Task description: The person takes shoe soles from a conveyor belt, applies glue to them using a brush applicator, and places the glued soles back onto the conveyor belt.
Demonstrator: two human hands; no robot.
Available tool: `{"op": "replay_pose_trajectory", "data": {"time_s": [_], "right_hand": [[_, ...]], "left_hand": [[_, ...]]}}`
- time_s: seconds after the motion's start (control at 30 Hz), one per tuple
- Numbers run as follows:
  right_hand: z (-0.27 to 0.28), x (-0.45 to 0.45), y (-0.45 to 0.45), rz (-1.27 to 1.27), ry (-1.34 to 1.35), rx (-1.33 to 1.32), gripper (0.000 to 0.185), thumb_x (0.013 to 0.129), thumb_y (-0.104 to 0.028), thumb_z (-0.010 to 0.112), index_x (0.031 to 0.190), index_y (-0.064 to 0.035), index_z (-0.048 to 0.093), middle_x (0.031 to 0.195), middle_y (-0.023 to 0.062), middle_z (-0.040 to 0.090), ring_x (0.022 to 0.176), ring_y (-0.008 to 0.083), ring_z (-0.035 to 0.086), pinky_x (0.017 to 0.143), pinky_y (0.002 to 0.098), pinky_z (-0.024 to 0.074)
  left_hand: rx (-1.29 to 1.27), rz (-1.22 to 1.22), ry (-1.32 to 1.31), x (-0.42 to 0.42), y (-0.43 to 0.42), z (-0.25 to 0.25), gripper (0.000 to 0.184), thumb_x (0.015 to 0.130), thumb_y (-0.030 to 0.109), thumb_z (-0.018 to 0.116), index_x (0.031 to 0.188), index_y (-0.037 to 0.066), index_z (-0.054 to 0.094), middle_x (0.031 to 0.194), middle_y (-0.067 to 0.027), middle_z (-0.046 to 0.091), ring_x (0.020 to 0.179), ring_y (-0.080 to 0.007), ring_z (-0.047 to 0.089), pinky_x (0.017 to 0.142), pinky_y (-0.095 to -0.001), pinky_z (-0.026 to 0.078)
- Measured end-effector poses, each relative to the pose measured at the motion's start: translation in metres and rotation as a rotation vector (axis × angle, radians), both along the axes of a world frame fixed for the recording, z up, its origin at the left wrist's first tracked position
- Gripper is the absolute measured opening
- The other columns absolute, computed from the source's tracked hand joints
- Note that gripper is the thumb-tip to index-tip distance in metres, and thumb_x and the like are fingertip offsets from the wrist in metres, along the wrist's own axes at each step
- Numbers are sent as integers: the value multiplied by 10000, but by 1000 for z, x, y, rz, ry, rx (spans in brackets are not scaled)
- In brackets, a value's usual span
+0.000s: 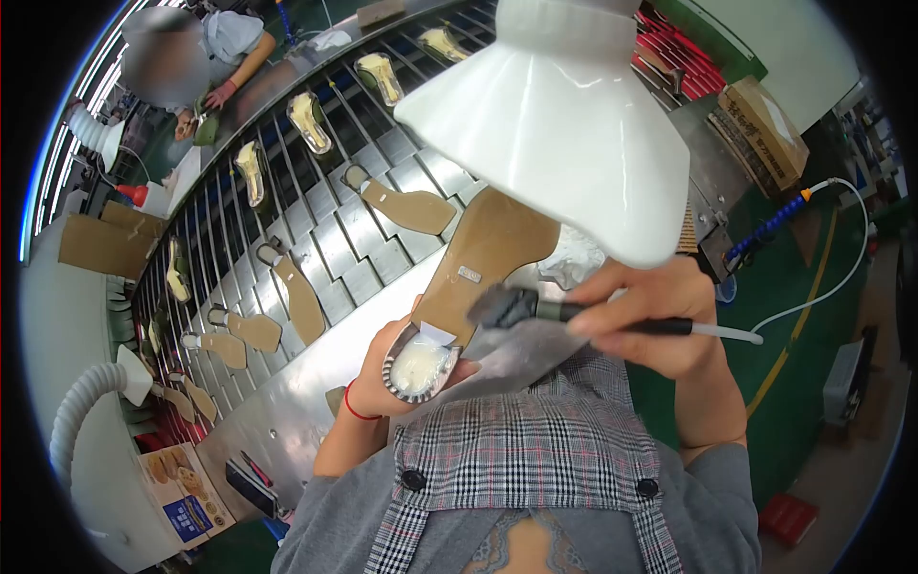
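Observation:
My left hand [382, 359] is closed around the heel end of a tan shoe sole [449, 282]. Its heel cup, with a grey ribbed rim, has a whitish filling [419, 368] that looks like glue. A small white label sits midway along the sole. In my right hand [655, 316] is a brush [564, 311] with a black handle, gripped between thumb and fingers. The dark, blurred bristles hover at or just over the sole; whether they touch cannot be told. A thin white tube [727, 333] runs from the handle's end.
A white hood [564, 134] hangs in front and hides part of the sole. Several tan soles [411, 209] lie on a metal slatted conveyor [335, 239]; shoe parts [308, 124] stand on the rods beyond. A co-worker [191, 67] works across the line. Cardboard boxes [765, 134] stand right.

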State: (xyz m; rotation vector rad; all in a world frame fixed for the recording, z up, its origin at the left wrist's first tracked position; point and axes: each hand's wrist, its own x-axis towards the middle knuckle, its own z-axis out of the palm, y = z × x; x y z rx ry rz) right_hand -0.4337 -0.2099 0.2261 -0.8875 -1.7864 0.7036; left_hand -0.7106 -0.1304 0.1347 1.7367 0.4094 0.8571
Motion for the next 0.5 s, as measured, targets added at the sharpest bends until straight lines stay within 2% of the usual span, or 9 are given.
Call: {"op": "replay_pose_trajectory", "data": {"time_s": [0.1, 0.2, 0.33, 0.4, 0.47, 0.5], "right_hand": [[-5, 8, -4, 149, 81, 2, 249, 687, -14, 746, 936, -4, 741, 909, 173, 705, 763, 243, 680, 676, 295, 520], [-12, 16, -4, -91, 125, -21, 234, 704, -18, 743, 936, 14, 733, 915, 170, 705, 797, 231, 678, 704, 296, 519], [-28, 34, -9, 119, 314, -132, 226, 710, -7, 722, 930, 43, 722, 918, 181, 693, 840, 235, 667, 747, 299, 511], [-35, 39, -6, -38, 432, -190, 236, 735, -1, 712, 964, 59, 698, 925, 160, 697, 846, 205, 662, 754, 285, 513], [-50, 54, -3, -75, 420, -304, 226, 757, 14, 700, 978, 61, 689, 924, 146, 699, 836, 169, 657, 756, 268, 515], [-55, 61, -6, -54, 426, -289, 211, 766, 22, 692, 974, 59, 690, 922, 139, 700, 825, 157, 654, 756, 262, 516]], "left_hand": [[54, 14, -10, 2, -1, 1, 521, 707, 43, 825, 1160, -22, 577, 886, -33, 655, 805, -103, 596, 772, -265, 480], [-48, -63, 5, -1, 1, -5, 461, 713, 45, 826, 1104, -11, 587, 885, -31, 651, 814, -99, 598, 748, -254, 478], [-95, -33, 108, 10, 2, 1, 376, 739, 72, 824, 1031, 22, 592, 846, -7, 624, 764, -90, 566, 711, -244, 466], [-256, 10, 135, 18, 5, -3, 356, 732, 83, 837, 989, 34, 595, 840, 0, 618, 767, -96, 556, 710, -253, 462], [-287, -3, 163, 28, 16, -10, 399, 723, 65, 835, 1052, 33, 613, 920, -18, 655, 842, -118, 597, 763, -266, 481], [-262, 55, 139, 41, 21, -10, 393, 726, 86, 836, 1039, 35, 602, 887, -11, 618, 808, -123, 569, 723, -275, 469]]}}
